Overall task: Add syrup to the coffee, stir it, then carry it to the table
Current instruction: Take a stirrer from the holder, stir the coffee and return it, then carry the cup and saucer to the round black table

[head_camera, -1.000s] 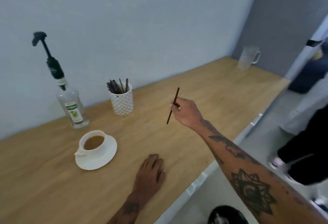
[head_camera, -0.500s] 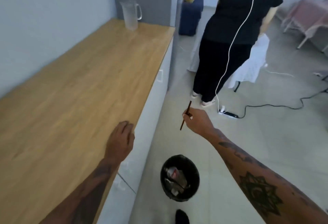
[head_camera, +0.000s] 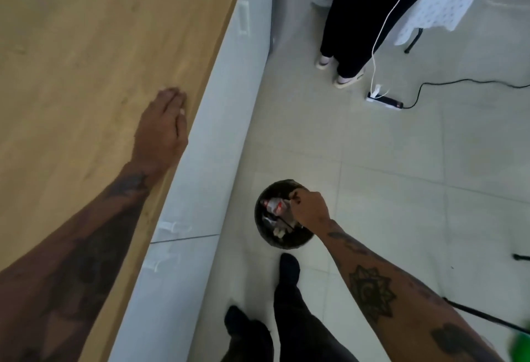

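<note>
Since half a second ago the right hand (head_camera: 311,209) has dropped from out in the open, beside the cabinet front, to sit right over the black bin (head_camera: 282,214) at lower centre of the frame, and the view has tipped down so the far end of the bench is gone. A thin dark stick (head_camera: 284,221) lies slanting among the rubbish just beneath the hand. Whether the grip still pinches it I cannot tell: the fingers are curled over the bin mouth and hide the contact. The left hand (head_camera: 163,129) lies flat, fingers straight, on the wooden bench (head_camera: 86,46) near its edge, holding nothing. The cup of coffee is out of view, presumably on the bench off the left side of the frame. The step looks like discarding the used stirrer, so stirring is likely done and the carry remains. To do it well, let the stick fall inside the rim, not across it, then turn back to the coffee. A white cable (head_camera: 383,32) and a power strip (head_camera: 385,100) lie on the floor at upper right, beside someone standing (head_camera: 352,17); they are worth avoiding on the walk.
</note>
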